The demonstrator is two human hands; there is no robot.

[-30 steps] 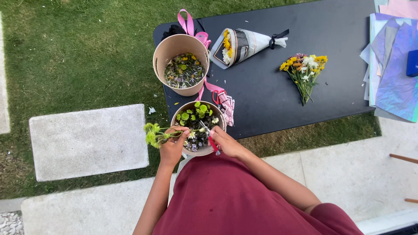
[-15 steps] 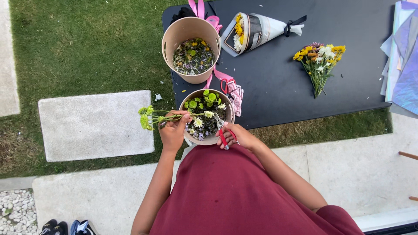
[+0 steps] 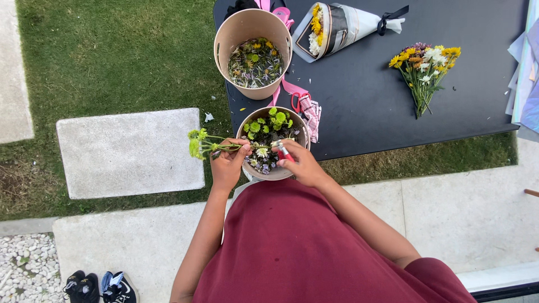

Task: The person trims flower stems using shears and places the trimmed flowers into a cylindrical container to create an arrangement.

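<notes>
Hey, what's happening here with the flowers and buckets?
A person in a maroon top holds green flower stems in the left hand and a red cutter in the right hand, over the near bucket of flower heads. A second bucket, a wrapped bouquet and a loose bunch sit on the black table.

Only a few things in view count as packaging. A cone-shaped paper flower wrap (image 3: 342, 27), white and grey with a dark band near its mouth and a black ribbon at its narrow end, is lying on its side well beyond the hands, to the upper right, yellow blooms showing in its open mouth. Far to the right, at the frame's edge, a stack of flat wrapping sheets (image 3: 526, 73) in pale blue, lilac and white is resting, possibly paper or film. No labels, signs or screens are showing.
</notes>
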